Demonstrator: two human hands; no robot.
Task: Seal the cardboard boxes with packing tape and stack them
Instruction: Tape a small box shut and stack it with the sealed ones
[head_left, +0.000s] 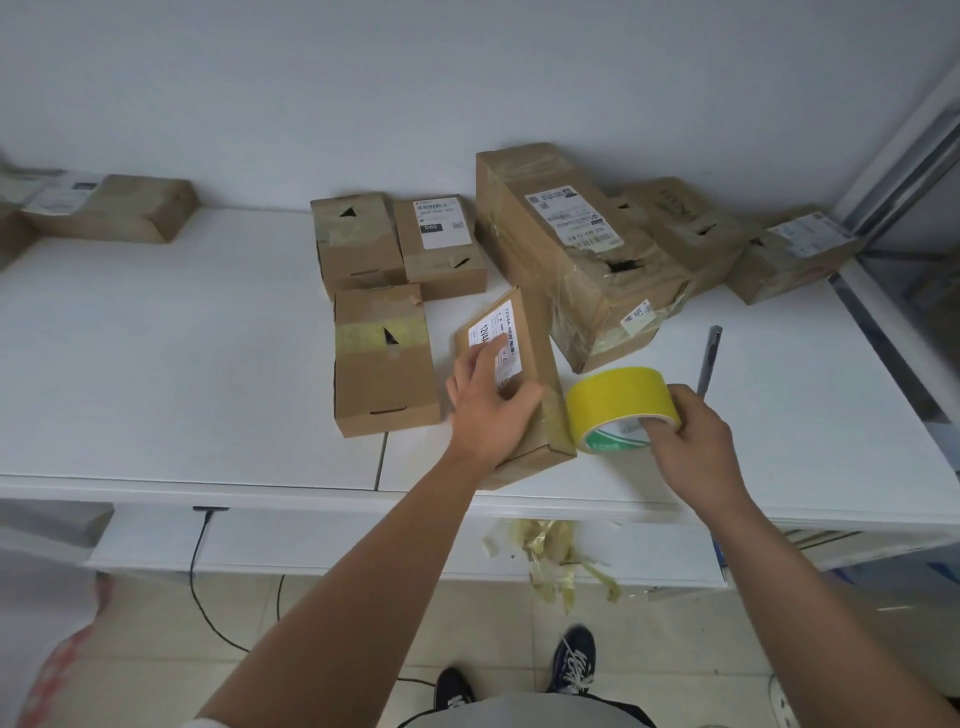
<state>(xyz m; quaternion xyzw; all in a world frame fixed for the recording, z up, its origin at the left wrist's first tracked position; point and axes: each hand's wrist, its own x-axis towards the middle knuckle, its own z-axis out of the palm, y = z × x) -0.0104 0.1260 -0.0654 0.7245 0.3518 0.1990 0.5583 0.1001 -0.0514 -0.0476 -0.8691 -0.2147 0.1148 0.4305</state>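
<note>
Left hand (488, 400) presses flat (fingers straight) on box (540, 415); right hand (696, 441) grips tape roll (618, 402).

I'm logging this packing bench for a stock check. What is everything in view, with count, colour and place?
cardboard boxes: about nine, brown, across the table's back and middle
labelled box: one, brown, front centre, under the left hand
tape roll: one, yellow, beside that box
utility knife: one, grey, right of the roll
table: one, white
tape scraps: pale yellow, below the table edge
cable: one, black, hanging at left
shoes: two, dark, on the floor
left hand: resting on the labelled box
right hand: gripping the tape roll
</note>
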